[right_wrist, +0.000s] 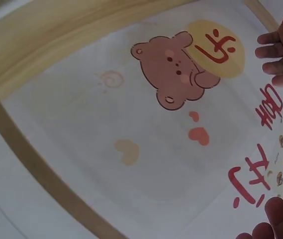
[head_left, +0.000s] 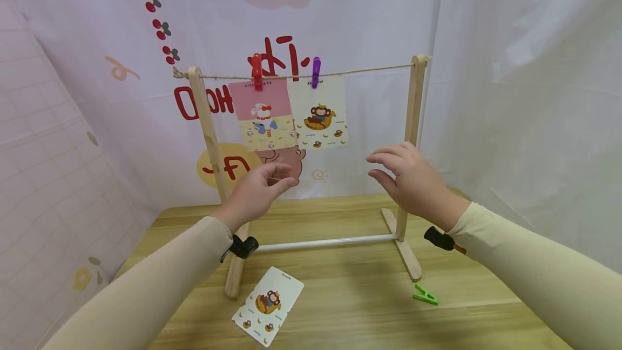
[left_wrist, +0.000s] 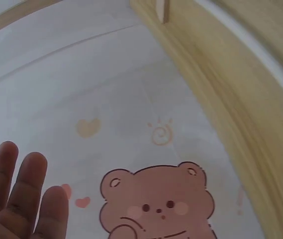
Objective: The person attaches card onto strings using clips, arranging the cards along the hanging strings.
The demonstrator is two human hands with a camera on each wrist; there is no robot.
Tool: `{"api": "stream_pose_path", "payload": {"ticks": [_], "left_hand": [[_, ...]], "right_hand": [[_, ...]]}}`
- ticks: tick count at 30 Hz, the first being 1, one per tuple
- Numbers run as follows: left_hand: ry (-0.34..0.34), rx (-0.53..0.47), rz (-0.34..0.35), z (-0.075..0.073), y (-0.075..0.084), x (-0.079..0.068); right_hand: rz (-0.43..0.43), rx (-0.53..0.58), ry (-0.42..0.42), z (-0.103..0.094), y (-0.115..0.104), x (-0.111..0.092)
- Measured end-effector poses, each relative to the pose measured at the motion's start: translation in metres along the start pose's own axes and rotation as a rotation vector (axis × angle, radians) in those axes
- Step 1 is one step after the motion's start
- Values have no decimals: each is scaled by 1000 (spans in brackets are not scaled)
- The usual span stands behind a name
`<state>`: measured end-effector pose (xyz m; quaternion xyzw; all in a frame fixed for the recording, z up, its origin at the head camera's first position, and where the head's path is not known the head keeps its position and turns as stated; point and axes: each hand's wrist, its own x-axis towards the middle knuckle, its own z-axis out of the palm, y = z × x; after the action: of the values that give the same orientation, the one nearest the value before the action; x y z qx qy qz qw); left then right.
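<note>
Two cards hang side by side from a twine line (head_left: pixel 374 69) strung on a wooden stand. A red clothespin (head_left: pixel 257 72) clips the pink and yellow rabbit card (head_left: pixel 264 118); a purple clothespin (head_left: pixel 316 72) clips the white monkey card (head_left: pixel 320 115). Below the rabbit card, my left hand (head_left: pixel 259 190) is raised with loosely bent fingers and nothing in it. Lower right of the monkey card, near the right post, my right hand (head_left: pixel 410 177) is also raised, its fingers loosely bent around nothing. Neither hand touches a card.
Another monkey card (head_left: pixel 268 305) lies on the wooden table (head_left: pixel 340 307) at front left. A green clothespin (head_left: pixel 425 295) lies near the right foot of the stand. A white bar (head_left: pixel 325 243) joins the stand's two feet. Behind it hangs a printed white cloth (head_left: pixel 369 9).
</note>
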<state>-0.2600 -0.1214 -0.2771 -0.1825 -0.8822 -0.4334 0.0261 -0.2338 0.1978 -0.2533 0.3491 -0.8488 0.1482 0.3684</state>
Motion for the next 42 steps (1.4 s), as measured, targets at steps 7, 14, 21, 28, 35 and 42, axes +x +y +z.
{"api": "stream_pose_path", "payload": {"ticks": [7, 14, 21, 28, 35, 42], "left_hand": [[-62, 51, -22, 11, -22, -13], [-107, 135, -94, 24, -39, -25], [-160, 262, -126, 41, -53, -38], [-267, 377, -148, 51, -68, -55], [-322, 417, -186, 57, -83, -69], [-335, 487, -220, 63, -91, -80]], "right_hand": [[60, 0, -63, 6, 10, -23], [134, -15, -183, 10, 17, -47], [200, -2, -368, 16, 20, -72], [268, 3, -567, 21, 23, -102], [319, 77, -728, 23, 27, -130], [354, 147, -854, 23, 30, -148]]}}
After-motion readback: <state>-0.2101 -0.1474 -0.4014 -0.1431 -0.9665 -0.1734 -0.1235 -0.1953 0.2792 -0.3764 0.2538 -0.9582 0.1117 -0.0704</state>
